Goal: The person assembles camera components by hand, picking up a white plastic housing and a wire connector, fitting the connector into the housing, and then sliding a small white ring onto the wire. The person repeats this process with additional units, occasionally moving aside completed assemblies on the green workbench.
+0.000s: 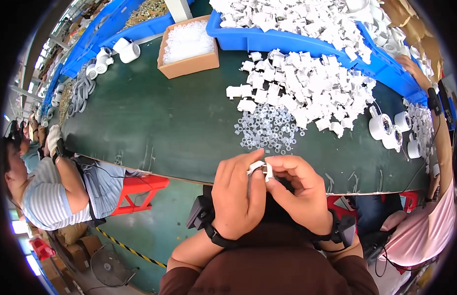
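Note:
Close in front of my body, at the near edge of the table, both hands meet around a small white plastic part [256, 166]. My left hand [237, 194] pinches it from the left with thumb and fingers. My right hand [300, 189] grips its right side, where a white piece [269, 172] shows between thumb and fingertips; I cannot tell whether the two are joined. Just beyond my fingers lies a pile of small translucent grey rings [268, 129]. Behind it spreads a large heap of white plastic parts [312, 88].
A cardboard box [191, 67] of clear pieces and a blue bin [287, 43] heaped with white parts stand at the back. White round housings [381, 125] sit at right. Co-workers sit on both sides, one [56, 191] at left, another's arm [442, 132] reaching at right.

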{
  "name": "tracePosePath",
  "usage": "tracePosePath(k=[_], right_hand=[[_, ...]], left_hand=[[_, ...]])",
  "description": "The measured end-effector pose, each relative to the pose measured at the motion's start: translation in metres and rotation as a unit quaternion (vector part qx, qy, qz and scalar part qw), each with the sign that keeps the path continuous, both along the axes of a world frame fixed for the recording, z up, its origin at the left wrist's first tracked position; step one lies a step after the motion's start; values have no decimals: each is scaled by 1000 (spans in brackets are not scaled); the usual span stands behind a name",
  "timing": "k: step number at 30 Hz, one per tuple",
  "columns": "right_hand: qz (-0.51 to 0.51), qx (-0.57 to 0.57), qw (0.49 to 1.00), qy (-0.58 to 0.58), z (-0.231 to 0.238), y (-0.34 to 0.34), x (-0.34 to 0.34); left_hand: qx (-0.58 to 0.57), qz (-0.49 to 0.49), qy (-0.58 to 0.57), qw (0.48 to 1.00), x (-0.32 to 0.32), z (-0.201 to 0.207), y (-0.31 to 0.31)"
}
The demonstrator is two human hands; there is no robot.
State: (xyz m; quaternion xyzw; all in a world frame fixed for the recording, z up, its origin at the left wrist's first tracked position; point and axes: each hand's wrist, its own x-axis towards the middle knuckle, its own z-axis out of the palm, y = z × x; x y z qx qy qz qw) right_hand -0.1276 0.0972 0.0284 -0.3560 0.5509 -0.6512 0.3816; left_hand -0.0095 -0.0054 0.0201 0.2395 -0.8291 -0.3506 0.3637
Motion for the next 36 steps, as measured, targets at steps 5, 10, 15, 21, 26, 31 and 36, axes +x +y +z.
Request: tracePosePath(k=[5,10,15,21,26,31,36], right_hand=[[4,3,1000,-17,2,5,-2],[-8,10,1000,17,2,5,0],[-70,-16,992,107,-9,5,10],[-185,-62,959,205,-19,-9,25],[-111,-62,978,165,-17,-2,18],[-116,-47,972,199,-17,1,22],[-145,-68,973,168,-22,-1,25]], left_hand=[[-25,-2,-5,1000,-1,1,3],[-35,-16,-7,999,-1,-2,0],[-37,-24,-9,999,0,-3,0],[-59,-14,5,998,-2,-11,-1],[-70,-16,18,997,-2,-12,-4],[-75,-6,29,997,-1,-13,-5],[-57,-16,22,998,0,-10,-5]])
